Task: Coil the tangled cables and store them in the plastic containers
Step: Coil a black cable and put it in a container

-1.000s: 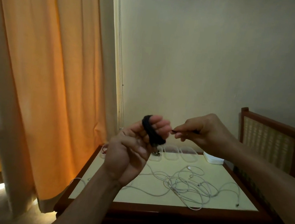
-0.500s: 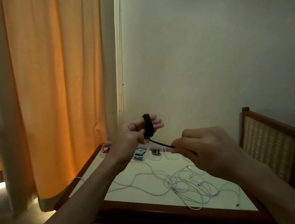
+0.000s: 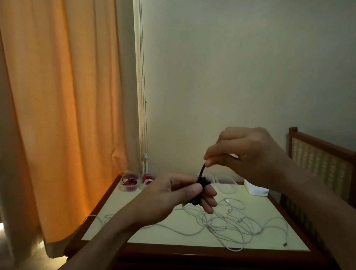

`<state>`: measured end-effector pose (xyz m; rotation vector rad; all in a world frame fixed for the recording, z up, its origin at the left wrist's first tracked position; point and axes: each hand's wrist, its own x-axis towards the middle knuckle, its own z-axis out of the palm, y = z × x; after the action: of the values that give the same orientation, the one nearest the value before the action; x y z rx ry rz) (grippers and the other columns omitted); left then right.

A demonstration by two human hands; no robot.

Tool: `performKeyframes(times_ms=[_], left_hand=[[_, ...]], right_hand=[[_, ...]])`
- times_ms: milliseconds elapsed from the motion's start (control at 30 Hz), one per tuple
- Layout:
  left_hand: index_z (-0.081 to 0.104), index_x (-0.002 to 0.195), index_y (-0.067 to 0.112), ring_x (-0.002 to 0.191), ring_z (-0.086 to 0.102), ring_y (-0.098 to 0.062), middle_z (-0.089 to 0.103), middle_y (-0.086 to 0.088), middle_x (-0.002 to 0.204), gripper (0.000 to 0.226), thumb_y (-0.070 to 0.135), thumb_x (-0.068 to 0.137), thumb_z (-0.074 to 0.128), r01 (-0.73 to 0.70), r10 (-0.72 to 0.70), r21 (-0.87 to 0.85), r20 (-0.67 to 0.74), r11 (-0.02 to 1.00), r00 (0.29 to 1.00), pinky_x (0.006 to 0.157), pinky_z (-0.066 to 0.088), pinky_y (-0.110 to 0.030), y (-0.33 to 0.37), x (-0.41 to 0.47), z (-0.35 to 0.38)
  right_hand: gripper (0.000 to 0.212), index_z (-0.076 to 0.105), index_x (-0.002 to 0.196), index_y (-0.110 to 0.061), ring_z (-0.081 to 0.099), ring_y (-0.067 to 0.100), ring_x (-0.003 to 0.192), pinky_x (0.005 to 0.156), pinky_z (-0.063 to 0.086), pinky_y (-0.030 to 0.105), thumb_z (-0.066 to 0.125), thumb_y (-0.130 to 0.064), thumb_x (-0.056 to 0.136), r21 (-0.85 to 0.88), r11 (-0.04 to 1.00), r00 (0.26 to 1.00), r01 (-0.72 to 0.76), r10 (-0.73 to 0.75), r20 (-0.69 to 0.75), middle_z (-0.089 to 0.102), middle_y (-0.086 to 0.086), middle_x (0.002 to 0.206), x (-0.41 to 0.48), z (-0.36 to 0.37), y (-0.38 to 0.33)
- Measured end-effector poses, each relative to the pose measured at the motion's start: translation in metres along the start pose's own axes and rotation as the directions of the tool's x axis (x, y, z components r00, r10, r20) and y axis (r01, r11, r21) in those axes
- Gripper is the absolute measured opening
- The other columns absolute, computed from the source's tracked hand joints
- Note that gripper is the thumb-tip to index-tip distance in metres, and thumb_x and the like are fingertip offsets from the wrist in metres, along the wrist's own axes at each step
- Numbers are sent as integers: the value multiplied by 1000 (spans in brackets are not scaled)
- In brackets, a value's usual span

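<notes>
Black cable [image 3: 200, 191] is wound in a coil gripped by your left hand [image 3: 168, 200] above the table [image 3: 122, 228]; your right hand [image 3: 247, 157] pinches its free end just above. White cables [image 3: 228, 226] lie tangled on the table.

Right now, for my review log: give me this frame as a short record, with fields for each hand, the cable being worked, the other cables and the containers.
left hand: grips the black cable, wound into a bundle
right hand: pinches the black cable's free end, above the bundle
white cables: loose tangle on the table
container with red cable: far left corner of the table
clear containers: far edge, look empty
white stack: right of the clear containers
</notes>
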<state>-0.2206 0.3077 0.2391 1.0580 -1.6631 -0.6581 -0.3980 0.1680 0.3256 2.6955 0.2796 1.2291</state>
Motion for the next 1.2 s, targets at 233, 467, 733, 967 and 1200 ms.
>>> performKeyframes(times_ms=[233, 467, 733, 967, 1200], left_hand=[[74, 96, 11, 75, 66, -18, 68, -9, 84, 32, 25, 100, 45, -121, 64, -520, -127, 846, 990, 81, 54, -33, 4, -5, -1], [64, 87, 12, 63, 50, -8, 50, -1, 76, 37, 28, 108, 38, -150, -34, -811, -204, 565, 978, 73, 52, -25, 13, 4, 10], [72, 90, 4, 63, 61, -11, 64, -7, 76, 38, 25, 101, 43, -53, -154, -701, -229, 712, 961, 67, 58, -26, 18, 11, 11], [61, 82, 11, 66, 51, -12, 56, -1, 70, 35, 27, 106, 41, 45, -172, -448, -249, 893, 953, 72, 52, -27, 20, 15, 11], [57, 85, 14, 86, 57, -23, 60, -7, 89, 45, 49, 103, 35, 138, -101, 59, -424, 989, 900, 85, 46, -35, 16, 15, 27]], right_hand=[[17, 80, 101, -14, 69, 12, 72, 66, 53, 26, 72, -25, 90, 278, 913, 953, -297, 302, 25, 73, -6, 79, -6, 10, 10], [24, 77, 107, -12, 48, 2, 53, 52, 37, 14, 60, -25, 95, 660, 464, 767, -591, 577, 280, 66, -5, 64, -15, 33, -29], [24, 78, 84, -12, 46, 0, 48, 46, 34, 11, 61, -22, 99, 663, 366, 661, -653, 704, 262, 61, -1, 60, -21, 34, -52], [32, 74, 70, -18, 33, 10, 48, 47, 26, 25, 62, -19, 99, 661, 308, 641, -684, 686, 344, 50, -4, 54, -30, 37, -46], [31, 72, 74, -9, 38, 18, 51, 50, 31, 30, 65, -29, 97, 563, 463, 672, -685, 699, 243, 49, 9, 56, -39, 40, -36]])
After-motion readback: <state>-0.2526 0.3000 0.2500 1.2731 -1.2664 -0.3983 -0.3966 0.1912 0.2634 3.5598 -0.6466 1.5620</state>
